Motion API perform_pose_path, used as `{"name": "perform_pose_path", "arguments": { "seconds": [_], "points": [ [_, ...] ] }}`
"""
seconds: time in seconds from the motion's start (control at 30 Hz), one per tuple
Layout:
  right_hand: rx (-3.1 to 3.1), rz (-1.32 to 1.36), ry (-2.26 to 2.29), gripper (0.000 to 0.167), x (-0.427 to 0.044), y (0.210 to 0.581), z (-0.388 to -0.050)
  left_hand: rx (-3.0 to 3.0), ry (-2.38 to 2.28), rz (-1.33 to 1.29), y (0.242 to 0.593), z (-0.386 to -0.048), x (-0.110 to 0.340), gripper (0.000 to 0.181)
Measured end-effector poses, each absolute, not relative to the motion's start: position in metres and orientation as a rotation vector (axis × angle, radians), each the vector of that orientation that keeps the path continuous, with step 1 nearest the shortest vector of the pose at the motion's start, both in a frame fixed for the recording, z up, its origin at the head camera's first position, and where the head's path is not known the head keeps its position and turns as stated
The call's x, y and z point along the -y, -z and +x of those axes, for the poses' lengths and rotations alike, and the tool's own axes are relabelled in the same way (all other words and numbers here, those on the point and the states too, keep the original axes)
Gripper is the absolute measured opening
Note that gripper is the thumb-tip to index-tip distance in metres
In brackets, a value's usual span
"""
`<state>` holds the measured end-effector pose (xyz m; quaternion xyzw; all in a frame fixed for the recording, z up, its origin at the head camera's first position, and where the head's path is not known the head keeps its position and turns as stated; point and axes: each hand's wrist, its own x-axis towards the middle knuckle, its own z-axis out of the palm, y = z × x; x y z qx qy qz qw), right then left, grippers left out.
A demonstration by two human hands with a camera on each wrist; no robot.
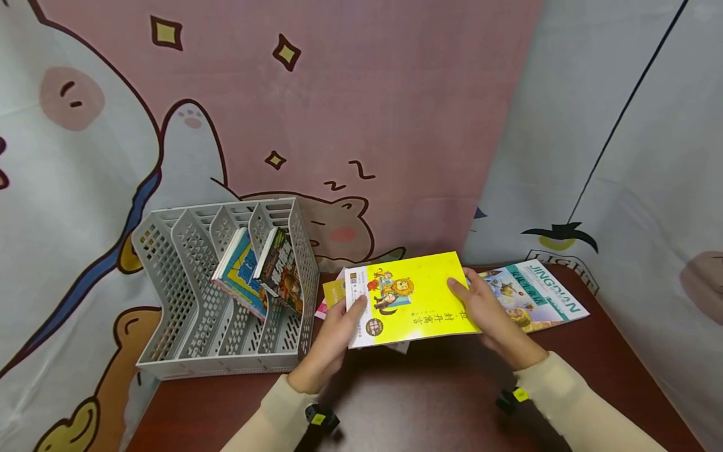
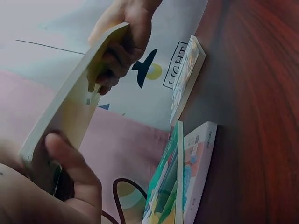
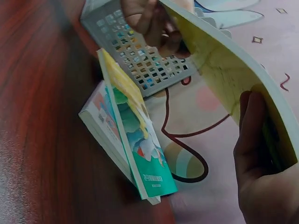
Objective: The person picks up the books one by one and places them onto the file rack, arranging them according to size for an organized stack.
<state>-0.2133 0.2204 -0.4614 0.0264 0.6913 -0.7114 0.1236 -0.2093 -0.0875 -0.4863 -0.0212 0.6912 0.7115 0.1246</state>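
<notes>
A person's left hand (image 1: 333, 333) and right hand (image 1: 487, 307) grip opposite ends of a yellow book (image 1: 420, 307), held above the bench (image 1: 435, 402) to the right of a gray rack (image 1: 226, 368). The filing looks partway along: a blue book (image 1: 248, 276) and a dark book (image 1: 284, 279) lean in the two right-hand slots. Apparently left to place, besides the one in hand, are a teal-and-white book (image 1: 539, 292) and a green book (image 3: 135, 128) overlapping a white book (image 3: 107, 140).

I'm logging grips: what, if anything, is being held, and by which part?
The yellow book: left hand at its white-edged end, right hand at the opposite end.
</notes>
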Motion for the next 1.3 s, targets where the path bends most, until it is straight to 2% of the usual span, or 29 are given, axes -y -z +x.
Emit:
{"name": "perform_pose_path", "arguments": {
  "seconds": [0.37,0.53,0.67,0.93,1.3],
  "points": [
    [-1.859,0.016,1.954,0.064,-0.237,0.460,-0.218,-1.837,-2.037,-0.113,0.488,-0.233,0.107,0.050],
    [-1.830,0.011,1.890,0.071,-0.246,0.457,-0.219,-1.742,-1.868,0.099,0.487,-0.238,0.116,0.041],
    [-1.845,-0.010,1.823,0.078,-0.248,0.456,-0.220,-1.701,-1.663,0.313,0.485,-0.233,0.115,0.040],
    [-1.891,-0.057,1.750,0.068,-0.246,0.453,-0.227,-1.637,-1.573,0.467,0.488,-0.231,0.111,0.042],
    [-1.868,0.068,2.044,0.058,-0.250,0.450,-0.239,-1.762,-1.754,0.381,0.482,-0.227,0.102,0.047]
  ]
}}
